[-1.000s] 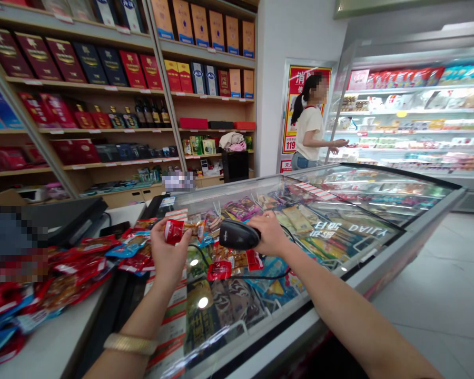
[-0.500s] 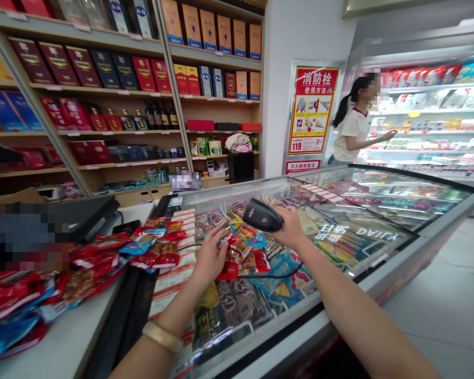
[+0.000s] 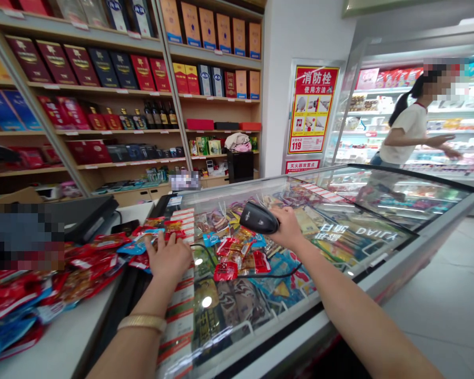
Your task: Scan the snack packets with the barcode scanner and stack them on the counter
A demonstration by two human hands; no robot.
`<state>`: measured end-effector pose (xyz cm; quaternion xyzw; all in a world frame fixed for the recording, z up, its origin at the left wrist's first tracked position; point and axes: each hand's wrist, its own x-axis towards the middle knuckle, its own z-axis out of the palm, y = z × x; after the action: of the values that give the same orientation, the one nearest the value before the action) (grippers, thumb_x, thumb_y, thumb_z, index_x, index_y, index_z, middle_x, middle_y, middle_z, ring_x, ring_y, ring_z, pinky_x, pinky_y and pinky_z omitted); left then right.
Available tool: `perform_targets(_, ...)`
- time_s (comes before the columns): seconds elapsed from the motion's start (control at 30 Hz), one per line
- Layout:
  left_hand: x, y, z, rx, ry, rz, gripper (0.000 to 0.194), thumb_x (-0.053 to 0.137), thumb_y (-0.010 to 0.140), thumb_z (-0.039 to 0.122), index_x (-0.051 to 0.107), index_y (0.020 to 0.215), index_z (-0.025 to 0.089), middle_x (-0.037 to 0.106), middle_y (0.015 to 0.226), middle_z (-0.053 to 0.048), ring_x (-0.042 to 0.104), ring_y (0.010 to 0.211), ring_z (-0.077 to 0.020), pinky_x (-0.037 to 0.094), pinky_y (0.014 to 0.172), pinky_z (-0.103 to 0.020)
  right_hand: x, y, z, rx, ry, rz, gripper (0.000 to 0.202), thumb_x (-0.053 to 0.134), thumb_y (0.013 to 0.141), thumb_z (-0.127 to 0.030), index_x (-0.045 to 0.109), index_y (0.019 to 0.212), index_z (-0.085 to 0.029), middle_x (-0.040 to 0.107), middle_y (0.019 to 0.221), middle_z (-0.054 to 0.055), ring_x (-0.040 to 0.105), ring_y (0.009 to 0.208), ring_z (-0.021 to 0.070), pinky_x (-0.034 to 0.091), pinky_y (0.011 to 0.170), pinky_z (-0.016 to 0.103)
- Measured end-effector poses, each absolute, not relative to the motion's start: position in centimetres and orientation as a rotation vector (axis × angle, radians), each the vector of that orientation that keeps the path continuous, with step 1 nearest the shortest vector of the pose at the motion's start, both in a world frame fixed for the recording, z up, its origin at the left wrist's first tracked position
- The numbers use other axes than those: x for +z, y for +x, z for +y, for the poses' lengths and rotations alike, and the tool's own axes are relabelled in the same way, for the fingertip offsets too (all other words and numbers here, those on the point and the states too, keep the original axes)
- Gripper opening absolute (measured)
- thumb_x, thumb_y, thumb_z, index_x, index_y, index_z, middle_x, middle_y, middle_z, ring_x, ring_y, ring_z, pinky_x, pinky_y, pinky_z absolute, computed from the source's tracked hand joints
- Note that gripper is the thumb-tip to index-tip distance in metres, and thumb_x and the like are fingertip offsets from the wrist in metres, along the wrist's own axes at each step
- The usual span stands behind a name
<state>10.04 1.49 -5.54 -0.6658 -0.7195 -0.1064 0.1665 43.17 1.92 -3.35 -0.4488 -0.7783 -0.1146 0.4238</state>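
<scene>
My right hand (image 3: 287,227) is wrapped round the handle of a black barcode scanner (image 3: 258,217) above the freezer's glass top. A black cable (image 3: 278,273) curves below the scanner. Several small red and blue snack packets (image 3: 237,252) lie on the glass beneath it. Over on the left, my left hand (image 3: 169,259) has its fingers apart on or just over more snack packets (image 3: 140,245) at the freezer's edge. Whether the fingertips touch them I cannot tell. A gold-coloured band circles my left wrist.
A big heap of snack packets (image 3: 75,273) covers part of the white counter (image 3: 79,337) at left. The glass-topped freezer (image 3: 379,258) stretches to the right. Shelves of boxes (image 3: 122,68) stand behind. A person (image 3: 406,126) is beside the lit fridge shelves (image 3: 363,113).
My left hand has moved left, from the packets on the glass to those at the freezer's edge. The scanner has shifted slightly left. The person in the background has moved right.
</scene>
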Motion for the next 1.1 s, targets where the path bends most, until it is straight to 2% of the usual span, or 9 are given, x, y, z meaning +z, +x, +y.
perform_targets(0.13, -5.8, 10.0, 1.7, -0.469, -1.909, -2.03, 0.048, 0.035, 0.091, 0.018, 0.073, 0.119, 0.012, 0.066, 0.134, -0.02, 0.04, 0.144, -0.0405, 0.009, 0.118, -0.071, -3.5, 43.1, 1.9, -0.282, -1.114, -1.945, 0.019, 0.07, 0.073, -0.038, 0.064, 0.078, -0.021, 0.071, 0.077, 0.004, 0.062, 0.076, 0.0215, 0.029, 0.075, 0.034)
perform_targets(0.27, -4.7, 9.9, 2.1, -0.929, -1.875, -1.897, 0.045, 0.042, 0.089, 0.019, 0.068, 0.126, 0.012, 0.064, 0.134, -0.021, 0.048, 0.138, -0.0375, 0.01, 0.119, -0.071, -3.5, 43.0, 1.9, -0.29, -1.098, -1.946, 0.014, 0.068, 0.071, -0.032, 0.065, 0.078, -0.021, 0.069, 0.074, 0.003, 0.061, 0.072, 0.0204, 0.028, 0.074, 0.034)
perform_targets(0.37, -3.7, 9.8, 2.3, -1.484, -1.831, -1.705, 0.045, 0.061, 0.083, 0.032, 0.068, 0.125, 0.016, 0.063, 0.126, -0.017, 0.058, 0.123, -0.0327, 0.034, 0.117, -0.06, -3.3, 42.9, 1.8, -0.29, -1.116, -1.953, 0.013, 0.066, 0.071, -0.031, 0.065, 0.078, -0.021, 0.069, 0.073, 0.003, 0.06, 0.073, 0.0204, 0.029, 0.074, 0.033)
perform_targets(0.43, -3.2, 10.0, 2.2, -1.829, -1.761, -1.612, 0.052, 0.073, 0.074, 0.04, 0.07, 0.121, 0.017, 0.061, 0.122, -0.013, 0.063, 0.114, -0.0292, 0.05, 0.107, -0.05, -3.2, 42.9, 1.7, -0.288, -1.134, -1.954, 0.014, 0.067, 0.071, -0.033, 0.064, 0.078, -0.021, 0.068, 0.073, 0.003, 0.06, 0.074, 0.021, 0.029, 0.074, 0.033)
perform_targets(0.53, -2.8, 10.6, 1.9, -2.155, -1.692, -1.605, 0.058, 0.081, 0.065, 0.043, 0.07, 0.116, 0.018, 0.057, 0.126, -0.011, 0.067, 0.102, -0.0248, 0.06, 0.093, -0.043, -3.0, 42.9, 1.6, -0.276, -1.136, -1.966, 0.013, 0.067, 0.072, -0.033, 0.064, 0.078, -0.021, 0.068, 0.073, 0.003, 0.059, 0.073, 0.021, 0.03, 0.075, 0.033)
perform_targets(0.63, -2.7, 11.2, 1.7, -2.304, -1.692, -1.627, 0.059, 0.083, 0.063, 0.039, 0.066, 0.115, 0.018, 0.058, 0.125, -0.011, 0.069, 0.098, -0.0224, 0.061, 0.088, -0.04, -3.0, 42.9, 1.6, -0.269, -1.112, -1.985, 0.015, 0.067, 0.072, -0.033, 0.066, 0.081, -0.021, 0.07, 0.077, 0.004, 0.06, 0.075, 0.0216, 0.031, 0.075, 0.034)
perform_targets(0.83, -3.0, 11.8, 1.8, -2.503, -1.699, -1.511, 0.067, 0.084, 0.059, 0.026, 0.047, 0.115, 0.021, 0.061, 0.106, -0.005, 0.069, 0.086, -0.0179, 0.061, 0.079, -0.034, -3.1, 42.5, 1.5, -0.168, -1.067, -2.066, 0.019, 0.069, 0.072, -0.033, 0.067, 0.086, -0.021, 0.073, 0.082, 0.004, 0.062, 0.078, 0.0204, 0.033, 0.078, 0.033)
perform_targets(1.1, -3.5, 13.3, 1.6, -2.443, -1.78, -1.486, 0.049, 0.079, 0.064, 0.03, 0.045, 0.098, 0.022, 0.058, 0.093, -0.001, 0.069, 0.079, -0.0173, 0.059, 0.068, -0.03, -2.9, 41.0, 0.8, -0.135, -1.06, -2.179, 0.029, 0.077, 0.07, -0.04, 0.071, 0.092, -0.022, 0.073, 0.083, 0.002, 0.063, 0.078, 0.0197, 0.031, 0.078, 0.033)
